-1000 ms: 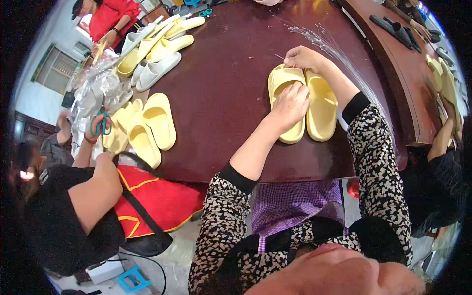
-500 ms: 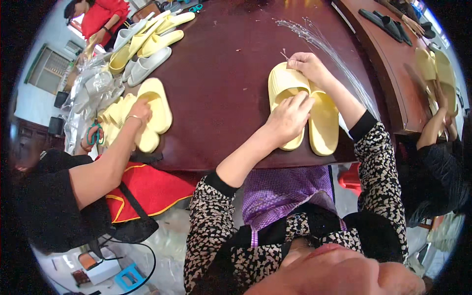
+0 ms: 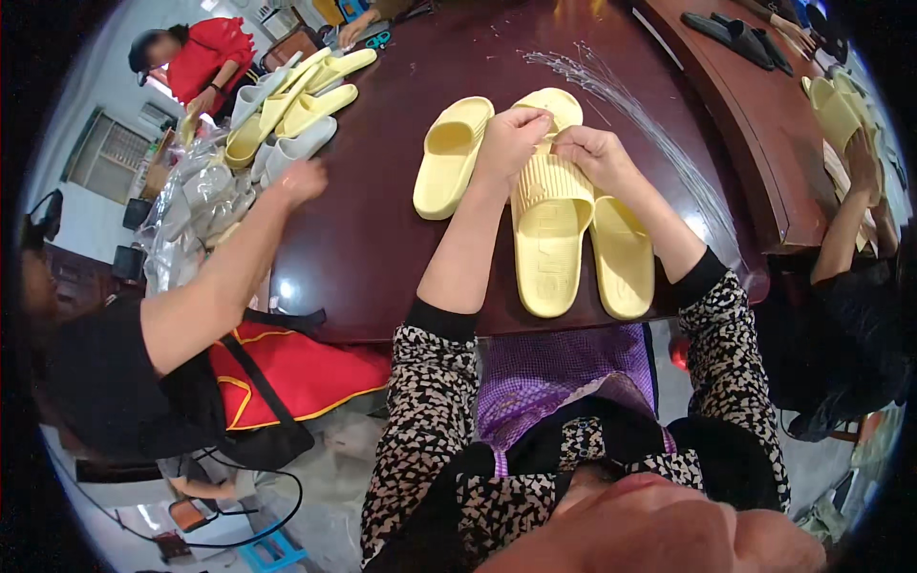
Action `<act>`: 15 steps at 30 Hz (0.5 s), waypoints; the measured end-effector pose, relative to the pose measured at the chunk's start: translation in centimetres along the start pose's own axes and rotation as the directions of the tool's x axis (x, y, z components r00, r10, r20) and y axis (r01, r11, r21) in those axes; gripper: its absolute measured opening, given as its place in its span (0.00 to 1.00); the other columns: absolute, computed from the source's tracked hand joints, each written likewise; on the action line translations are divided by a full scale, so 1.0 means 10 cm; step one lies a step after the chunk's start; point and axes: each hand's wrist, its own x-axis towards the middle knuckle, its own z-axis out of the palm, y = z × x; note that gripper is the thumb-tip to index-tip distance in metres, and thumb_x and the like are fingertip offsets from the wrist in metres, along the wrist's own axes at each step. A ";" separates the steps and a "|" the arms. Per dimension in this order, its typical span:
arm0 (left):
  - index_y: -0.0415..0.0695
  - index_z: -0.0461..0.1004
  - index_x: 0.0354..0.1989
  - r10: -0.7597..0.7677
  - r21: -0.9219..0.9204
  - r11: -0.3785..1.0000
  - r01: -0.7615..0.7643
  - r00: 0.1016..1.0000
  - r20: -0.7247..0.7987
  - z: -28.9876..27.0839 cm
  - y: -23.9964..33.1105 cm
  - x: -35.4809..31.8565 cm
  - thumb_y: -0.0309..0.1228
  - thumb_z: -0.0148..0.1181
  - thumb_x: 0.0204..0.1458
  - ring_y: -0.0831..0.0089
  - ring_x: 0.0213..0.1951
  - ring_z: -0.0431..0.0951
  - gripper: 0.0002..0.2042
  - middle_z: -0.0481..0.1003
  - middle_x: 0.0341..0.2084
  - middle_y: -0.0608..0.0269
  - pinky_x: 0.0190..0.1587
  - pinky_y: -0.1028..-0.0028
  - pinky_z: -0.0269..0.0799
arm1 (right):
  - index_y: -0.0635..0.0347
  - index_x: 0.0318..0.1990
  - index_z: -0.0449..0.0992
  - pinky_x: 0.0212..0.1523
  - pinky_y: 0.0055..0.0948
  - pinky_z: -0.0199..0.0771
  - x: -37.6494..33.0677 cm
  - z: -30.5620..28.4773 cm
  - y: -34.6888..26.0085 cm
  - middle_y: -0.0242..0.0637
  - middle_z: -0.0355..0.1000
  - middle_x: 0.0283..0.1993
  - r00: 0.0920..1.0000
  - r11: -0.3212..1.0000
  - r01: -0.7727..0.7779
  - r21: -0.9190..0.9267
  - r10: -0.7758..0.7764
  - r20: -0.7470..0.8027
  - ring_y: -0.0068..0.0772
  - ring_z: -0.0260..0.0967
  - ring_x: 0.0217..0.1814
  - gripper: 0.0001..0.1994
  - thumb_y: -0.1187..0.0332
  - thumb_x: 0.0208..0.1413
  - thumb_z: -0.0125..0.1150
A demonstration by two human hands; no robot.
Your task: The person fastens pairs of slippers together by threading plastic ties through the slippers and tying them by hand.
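Observation:
A ribbed yellow slide slipper [image 3: 550, 258] lies toe away from me on the dark table, with a second yellow slipper [image 3: 625, 263] beside it, partly under it. My left hand [image 3: 514, 143] is closed in a pinch above the front slipper's toe. My right hand [image 3: 598, 159] pinches just right of it, also closed, close to the ribbed strap. Whatever sits between the fingertips is too small to make out. Beyond my hands shows another yellow slipper [image 3: 556, 103], partly hidden by them. One more yellow slipper [image 3: 451, 158] lies to the left of my left forearm.
Clear thin plastic strands [image 3: 650, 124] lie in a bundle at right. Yellow and grey slippers [image 3: 306, 100] pile up at the far left, beside clear plastic bags [image 3: 196, 201]. A co-worker's arm [image 3: 229, 263] reaches in from the left. Another person handles yellow slippers [image 3: 836, 115] at the right table.
My hands have come together at the front slipper's toe; the left has moved up off the strap. Two more yellow slippers now lie near my hands. The left co-worker's pair is gone from their spot.

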 end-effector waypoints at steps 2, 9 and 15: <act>0.35 0.76 0.33 -0.030 0.007 1.000 0.030 0.999 0.018 0.01 0.06 0.02 0.26 0.57 0.49 0.81 0.25 0.72 0.07 0.76 0.27 0.65 0.28 0.81 0.68 | 0.64 0.34 0.75 0.35 0.23 0.71 0.02 0.01 -0.01 0.33 0.74 0.28 1.000 1.000 -0.005 0.001 0.005 -0.006 0.21 0.70 0.31 0.05 0.72 0.53 0.58; 0.37 0.76 0.31 -0.074 -0.189 0.978 0.090 0.993 0.090 0.04 0.21 -0.05 0.24 0.58 0.48 0.87 0.20 0.68 0.05 0.74 0.22 0.67 0.22 0.86 0.64 | 0.65 0.35 0.76 0.34 0.23 0.70 0.00 -0.03 -0.05 0.33 0.74 0.27 0.996 0.990 0.017 0.142 -0.005 -0.085 0.20 0.69 0.31 0.06 0.71 0.54 0.58; 0.37 0.75 0.32 -0.081 -0.109 0.990 0.088 0.994 0.070 0.12 0.16 -0.10 0.23 0.58 0.48 0.85 0.20 0.69 0.04 0.73 0.22 0.66 0.21 0.86 0.64 | 0.67 0.34 0.75 0.33 0.18 0.66 -0.05 -0.13 -0.13 0.27 0.71 0.29 0.978 0.957 -0.169 0.235 0.191 -0.078 0.15 0.65 0.31 0.07 0.71 0.57 0.54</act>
